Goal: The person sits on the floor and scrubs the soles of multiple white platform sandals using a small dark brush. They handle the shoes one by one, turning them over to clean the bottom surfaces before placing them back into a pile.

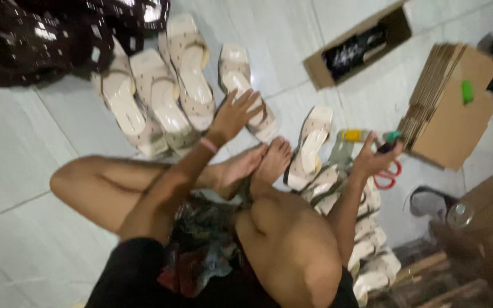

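On floor tiles (18,171): left hand (236,114) spread, reaching cream sandal (246,91); right hand (375,157) gripping red-handled scissors (388,174) — blind reach risks toppling sandals.

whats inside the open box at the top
A dark item with pale markings lies inside the open box; blur hides what it is. The box walls cover the rest of the inside.

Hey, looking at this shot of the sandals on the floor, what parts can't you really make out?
Head view, blurred throughout:
- Right hand: holds a small dark thing with a green tip; blur hides what it is.
- Left hand: on a cream sandal; whether it grips is unclear.
- Open cardboard box: dark contents unreadable.
- Sandal pile: partly behind the right arm and knee.
- Dark glossy bags: cut off by the top edge.
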